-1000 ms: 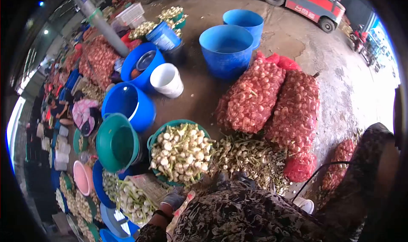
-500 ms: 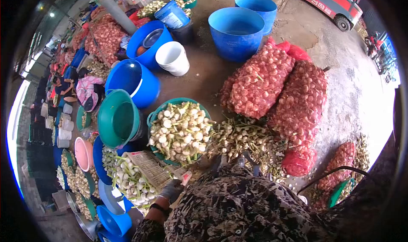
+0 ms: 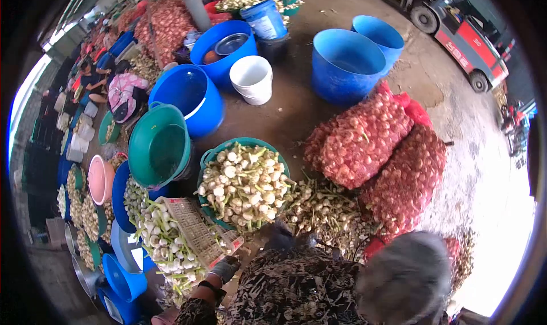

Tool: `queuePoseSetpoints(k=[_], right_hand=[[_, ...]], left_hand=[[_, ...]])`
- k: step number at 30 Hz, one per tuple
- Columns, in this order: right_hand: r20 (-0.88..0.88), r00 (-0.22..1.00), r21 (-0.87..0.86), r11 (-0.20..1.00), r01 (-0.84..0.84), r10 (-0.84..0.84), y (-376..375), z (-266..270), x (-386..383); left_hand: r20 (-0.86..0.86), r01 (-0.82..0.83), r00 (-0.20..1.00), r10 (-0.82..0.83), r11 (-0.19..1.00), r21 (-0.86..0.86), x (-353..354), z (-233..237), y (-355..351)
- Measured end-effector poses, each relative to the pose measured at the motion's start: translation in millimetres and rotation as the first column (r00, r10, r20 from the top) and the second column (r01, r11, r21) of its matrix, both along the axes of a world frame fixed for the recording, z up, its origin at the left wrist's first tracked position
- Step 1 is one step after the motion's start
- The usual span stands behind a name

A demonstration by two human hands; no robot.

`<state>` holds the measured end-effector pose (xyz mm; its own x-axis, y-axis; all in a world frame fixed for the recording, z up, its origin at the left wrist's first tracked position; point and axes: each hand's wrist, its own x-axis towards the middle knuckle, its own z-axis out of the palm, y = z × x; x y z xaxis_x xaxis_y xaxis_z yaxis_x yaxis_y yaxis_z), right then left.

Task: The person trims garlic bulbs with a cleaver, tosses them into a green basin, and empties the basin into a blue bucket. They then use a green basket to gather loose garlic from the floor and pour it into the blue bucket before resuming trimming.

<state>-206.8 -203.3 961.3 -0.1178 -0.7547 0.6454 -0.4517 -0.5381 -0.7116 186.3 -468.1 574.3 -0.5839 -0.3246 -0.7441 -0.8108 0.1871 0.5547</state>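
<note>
At the bottom, my left hand (image 3: 226,269), in a grey glove with a black band at the wrist, is closed at the lower red-marked corner of a beige plastic crate (image 3: 196,234). The crate is tilted, between a heap of long-stemmed garlic (image 3: 162,234) and a green tub (image 3: 288,168) piled with garlic bulbs (image 3: 245,182). My right hand does not show. A blurred grey rounded thing (image 3: 404,282), possibly a cap, covers the lower right of my camouflage clothing (image 3: 296,291).
Loose garlic (image 3: 327,214) lies beside full red mesh sacks (image 3: 362,139). Blue tubs (image 3: 347,68), a white bucket (image 3: 252,80) and an empty green tub (image 3: 159,145) stand ahead. A person in pink (image 3: 122,91) crouches at left; a red forklift (image 3: 467,45) stands at upper right.
The view has shifted, with the forklift now showing more. The grey rounded thing has come into view at lower right. My left hand stays at the crate's corner.
</note>
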Motion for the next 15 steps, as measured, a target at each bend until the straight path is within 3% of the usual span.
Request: queuePoseSetpoints(k=[2,3,7,10,11,12,14,15], right_hand=[[-0.016,0.998,-0.019,0.998,-0.062,0.061,-27,1,-3],[-0.024,0.996,-0.019,0.996,-0.087,0.086,-43,2,-4],[-0.064,0.978,-0.039,0.979,-0.2,0.197,-98,8,-6],[-0.087,0.958,-0.059,0.959,-0.277,0.272,-139,17,-5],[-0.093,0.949,-0.062,0.95,-0.307,0.301,-151,20,-4],[-0.096,0.938,-0.067,0.938,-0.341,0.334,-164,23,-3],[-0.106,0.913,-0.067,0.913,-0.403,0.395,-186,28,-1],[-0.103,0.898,-0.066,0.898,-0.435,0.427,-196,29,-1]], left_hand=[[0.078,0.042,0.996,-0.039,0.998,-0.037,-24,33,-12],[0.084,-0.113,0.99,0.115,0.993,-0.032,-35,47,-12],[0.082,-0.129,0.989,0.123,0.989,0.069,-38,4,-43],[-0.036,-0.043,0.998,0.042,0.999,-0.02,-43,-6,-59],[-0.07,0.117,0.99,-0.122,0.991,-0.064,-49,-5,-70],[-0.063,0.015,0.998,-0.017,0.999,-0.04,-49,-8,-73],[-0.118,-0.227,0.964,0.237,0.97,0.092,-11,-102,-79],[-0.125,-0.229,0.963,0.24,0.968,0.099,-17,-91,-82]])
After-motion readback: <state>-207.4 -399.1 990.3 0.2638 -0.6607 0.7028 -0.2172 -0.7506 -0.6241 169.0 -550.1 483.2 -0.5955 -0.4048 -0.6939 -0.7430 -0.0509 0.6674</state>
